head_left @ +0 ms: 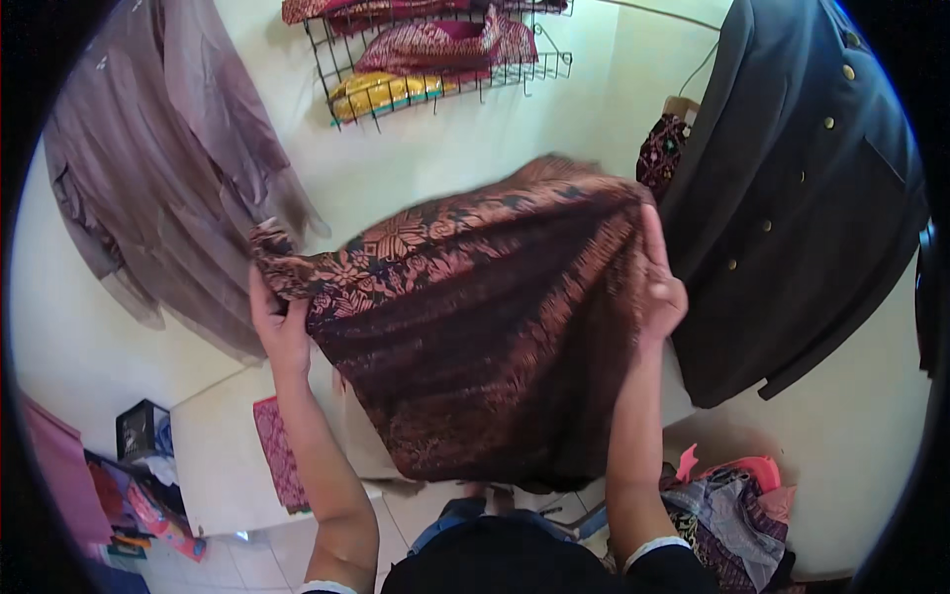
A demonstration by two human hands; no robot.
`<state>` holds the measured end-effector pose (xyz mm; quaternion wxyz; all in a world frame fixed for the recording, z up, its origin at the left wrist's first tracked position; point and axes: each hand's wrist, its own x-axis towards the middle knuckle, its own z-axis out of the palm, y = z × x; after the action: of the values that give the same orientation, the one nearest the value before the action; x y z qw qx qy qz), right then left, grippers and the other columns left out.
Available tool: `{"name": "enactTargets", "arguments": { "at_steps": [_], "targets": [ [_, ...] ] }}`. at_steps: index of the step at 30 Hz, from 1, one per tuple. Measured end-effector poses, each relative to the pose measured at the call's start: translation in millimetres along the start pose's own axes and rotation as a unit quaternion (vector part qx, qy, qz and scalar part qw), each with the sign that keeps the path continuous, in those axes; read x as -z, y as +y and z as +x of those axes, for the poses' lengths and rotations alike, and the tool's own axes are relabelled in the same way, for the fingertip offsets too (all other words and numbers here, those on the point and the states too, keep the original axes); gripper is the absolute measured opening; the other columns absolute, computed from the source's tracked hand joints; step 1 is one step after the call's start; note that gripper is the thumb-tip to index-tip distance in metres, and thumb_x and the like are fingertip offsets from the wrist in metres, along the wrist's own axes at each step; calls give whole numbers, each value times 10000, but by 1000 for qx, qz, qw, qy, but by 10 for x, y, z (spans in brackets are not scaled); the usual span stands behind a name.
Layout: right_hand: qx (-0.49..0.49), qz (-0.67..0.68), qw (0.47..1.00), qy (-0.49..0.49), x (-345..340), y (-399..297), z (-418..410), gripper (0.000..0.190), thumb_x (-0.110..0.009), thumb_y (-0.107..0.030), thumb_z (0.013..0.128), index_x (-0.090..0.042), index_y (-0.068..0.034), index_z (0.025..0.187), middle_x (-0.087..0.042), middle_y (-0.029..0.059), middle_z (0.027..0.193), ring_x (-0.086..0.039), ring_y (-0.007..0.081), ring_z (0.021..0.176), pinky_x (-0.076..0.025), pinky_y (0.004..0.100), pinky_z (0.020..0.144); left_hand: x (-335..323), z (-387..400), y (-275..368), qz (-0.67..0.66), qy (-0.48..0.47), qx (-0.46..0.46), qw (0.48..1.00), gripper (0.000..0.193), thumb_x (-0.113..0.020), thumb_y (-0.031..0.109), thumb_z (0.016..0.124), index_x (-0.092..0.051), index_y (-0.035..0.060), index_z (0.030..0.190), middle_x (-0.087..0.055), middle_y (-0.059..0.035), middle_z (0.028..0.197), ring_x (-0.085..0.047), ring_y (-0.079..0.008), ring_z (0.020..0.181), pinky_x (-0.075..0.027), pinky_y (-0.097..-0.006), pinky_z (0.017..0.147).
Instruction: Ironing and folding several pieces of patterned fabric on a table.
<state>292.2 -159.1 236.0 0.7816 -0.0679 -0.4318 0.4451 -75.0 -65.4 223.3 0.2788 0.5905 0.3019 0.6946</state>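
Note:
A dark brown patterned cloth (475, 341) with copper-coloured floral motifs hangs spread between my two hands, above a white table. My left hand (282, 319) grips its bunched left end. At the upper right corner my right hand (659, 289) holds the cloth, fingers pointing up along the edge. The middle of the fabric sags in folds and covers part of the table behind it. Part of the right hand's grip is hidden by the cloth.
The white table (215, 460) bears a folded pink patterned cloth (279, 453). A mauve garment (163, 171) hangs left, a dark coat (787, 185) with gold buttons right. Folded textiles lie on a black wire rack (334, 63). A clothes pile (735, 520) sits lower right, a black basket (136, 431) left.

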Motion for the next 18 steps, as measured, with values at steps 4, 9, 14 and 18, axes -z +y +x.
{"name": "enactTargets", "arguments": {
  "at_steps": [4, 9, 14, 18],
  "targets": [
    [42, -397, 913, 84, 405, 162, 45, 687, -423, 57, 680, -349, 16, 1361, -374, 186, 1388, -369, 251, 1283, -255, 323, 1070, -237, 319, -496, 54, 43, -56, 996, 493, -583, 43, 852, -378, -6, 1298, -528, -127, 1183, -504, -203, 1081, -371, -296, 950],
    [-57, -713, 693, 92, 1179, 1057, -372, 694, -449, 110, 704, -410, -147, 1348, -397, 244, 1327, -405, 370, 1233, -292, 360, 1048, -163, 45, -2018, 284, -127, 75, 947, 558, -554, 252, 895, -334, -5, 1338, -415, -242, 1306, -397, -375, 1229, -312, -398, 1021],
    [-177, -821, 533, 97, 1402, 1419, -1135, 616, -577, 5, 726, -416, -95, 1312, -406, 253, 1282, -421, 422, 1166, -370, 431, 973, -279, -908, -2181, 420, -259, 137, 859, 583, -480, 320, 918, -262, 76, 1401, -271, -180, 1426, -254, -378, 1312, -214, -478, 1061],
    [-225, -839, 463, 177, 1047, 1164, -1743, 593, -661, -152, 754, -414, -52, 1283, -434, 220, 1252, -452, 397, 1124, -392, 443, 920, -438, -1629, -1607, 465, -363, 129, 797, 531, -404, 419, 933, -304, 203, 1408, -231, -142, 1452, -166, -371, 1351, -94, -596, 1060]
  ]
}}
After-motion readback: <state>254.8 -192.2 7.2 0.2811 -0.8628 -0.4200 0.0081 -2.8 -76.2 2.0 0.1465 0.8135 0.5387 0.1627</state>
